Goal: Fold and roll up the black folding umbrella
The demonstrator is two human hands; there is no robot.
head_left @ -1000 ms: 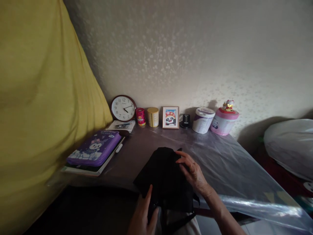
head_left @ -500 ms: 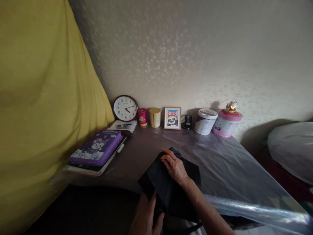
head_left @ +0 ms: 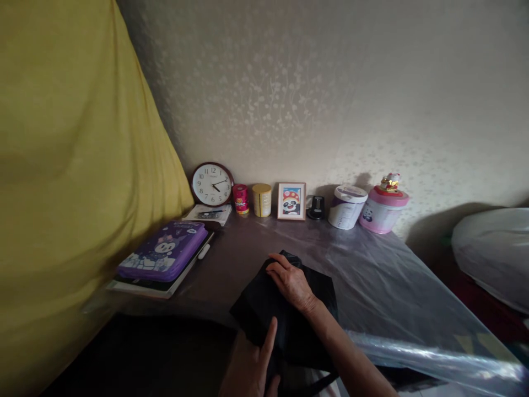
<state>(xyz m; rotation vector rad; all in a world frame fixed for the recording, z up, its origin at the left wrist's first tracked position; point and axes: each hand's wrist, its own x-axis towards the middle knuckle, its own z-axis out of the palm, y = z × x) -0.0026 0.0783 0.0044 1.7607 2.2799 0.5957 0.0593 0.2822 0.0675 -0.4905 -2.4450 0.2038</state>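
A black umbrella (head_left: 303, 336), partly closed with its fabric panels loose and flaring out, is held over the near edge of the table. My right hand (head_left: 292, 284) lies across its upper part, fingers curled over the gathered dark cloth. Lower down, my left hand (head_left: 252, 364) is at the umbrella's near side, one finger stretched up along a panel. The rest of its fingers are partly hidden by the cloth and the frame's bottom edge. A dark strap hangs below the fabric.
A plastic-covered table (head_left: 372, 281) bears a purple case (head_left: 165, 251) on books at left. Along the wall stand a clock (head_left: 212, 184), a pink tin (head_left: 240, 199), a yellow-lidded can (head_left: 262, 200), a picture frame (head_left: 291, 201) and two tubs. A yellow curtain (head_left: 74, 165) hangs left.
My left finger has shifted up and right over the umbrella's panel. My right hand, still on the upper cloth, has moved slightly left, and the panels have turned a little.
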